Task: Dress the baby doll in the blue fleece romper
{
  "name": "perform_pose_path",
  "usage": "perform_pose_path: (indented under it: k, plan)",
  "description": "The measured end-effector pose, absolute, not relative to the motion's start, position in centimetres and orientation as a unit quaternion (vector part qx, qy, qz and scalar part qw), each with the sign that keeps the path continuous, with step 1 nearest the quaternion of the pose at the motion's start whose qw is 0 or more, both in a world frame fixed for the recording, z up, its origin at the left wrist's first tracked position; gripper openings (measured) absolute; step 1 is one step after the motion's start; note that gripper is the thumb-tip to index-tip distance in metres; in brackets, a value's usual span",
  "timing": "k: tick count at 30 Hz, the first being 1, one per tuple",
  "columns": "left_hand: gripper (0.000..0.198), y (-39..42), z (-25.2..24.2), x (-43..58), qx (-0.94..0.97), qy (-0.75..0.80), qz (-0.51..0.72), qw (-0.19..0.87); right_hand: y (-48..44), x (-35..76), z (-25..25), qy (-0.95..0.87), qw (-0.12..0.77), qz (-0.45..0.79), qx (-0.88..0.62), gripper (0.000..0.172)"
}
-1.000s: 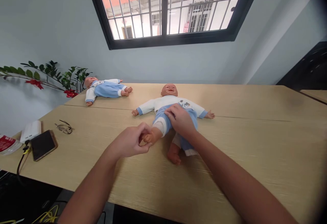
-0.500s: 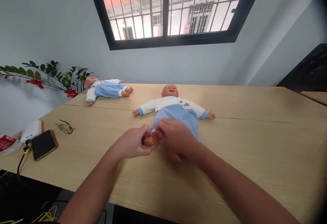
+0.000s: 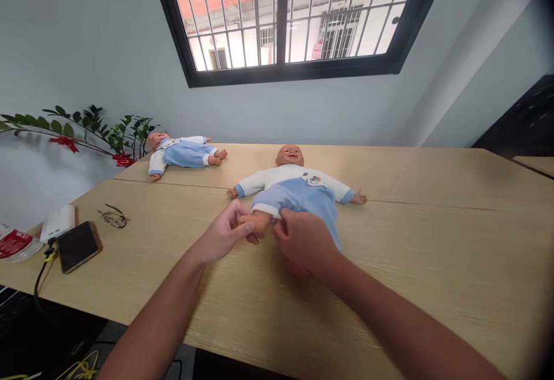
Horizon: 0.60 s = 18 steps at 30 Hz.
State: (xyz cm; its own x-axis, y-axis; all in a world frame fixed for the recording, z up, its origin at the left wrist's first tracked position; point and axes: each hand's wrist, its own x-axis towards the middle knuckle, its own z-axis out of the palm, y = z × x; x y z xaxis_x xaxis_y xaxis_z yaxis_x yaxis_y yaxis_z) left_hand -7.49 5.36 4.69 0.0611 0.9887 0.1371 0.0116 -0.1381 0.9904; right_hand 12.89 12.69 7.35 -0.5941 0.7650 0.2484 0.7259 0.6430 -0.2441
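Observation:
A baby doll (image 3: pixel 298 186) in a white top and light blue trousers lies on its back in the middle of the wooden table (image 3: pixel 433 241), head toward the window. My left hand (image 3: pixel 225 234) is closed around the doll's foot (image 3: pixel 255 223), holding that leg up. My right hand (image 3: pixel 305 240) pinches the white cuff of the trouser leg next to that foot and covers the doll's other leg.
A second baby doll (image 3: pixel 184 152) in the same clothes lies at the far left of the table beside a green plant with red flowers (image 3: pixel 86 131). Near the left edge lie glasses (image 3: pixel 113 217), a phone (image 3: pixel 79 245) and a white power bank (image 3: pixel 58 222) with a cable.
My right hand came off the doll's belly and down to the trouser cuff. The doll's leg has been lifted and pushed a little toward its body; the left hand still holds the foot.

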Motion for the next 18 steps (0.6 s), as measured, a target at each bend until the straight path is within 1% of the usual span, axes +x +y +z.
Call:
perform_pose_path:
  k: [3,6,9,12,14,16,18]
  plan:
    - [0.036,5.7,4.4,-7.1,0.516,0.462,0.541,0.477,12.8,12.7,6.8,-0.873,0.223,0.080,-0.427,0.019]
    - [0.039,6.0,3.9,-6.7,0.474,0.442,0.579,0.495,12.9,12.8,6.6,-0.871,0.239,0.136,-0.407,0.015]
    - [0.042,6.1,3.8,-6.4,0.459,0.415,0.598,0.508,13.0,12.7,6.6,-0.865,0.253,0.164,-0.400,0.027]
    - [0.041,6.0,3.9,-6.2,0.456,0.410,0.593,0.522,13.3,12.6,6.3,-0.861,0.280,0.139,-0.401,0.036]
    - [0.040,6.0,3.9,-6.1,0.454,0.405,0.587,0.535,13.6,12.4,5.8,-0.863,0.290,0.104,-0.400,0.036]
    - [0.038,5.9,3.9,-6.1,0.451,0.402,0.585,0.541,13.8,12.4,5.2,-0.867,0.290,0.050,-0.401,0.032]
    - [0.037,5.9,3.8,-6.0,0.454,0.409,0.581,0.537,13.9,12.3,4.8,-0.868,0.273,0.006,-0.415,0.024]
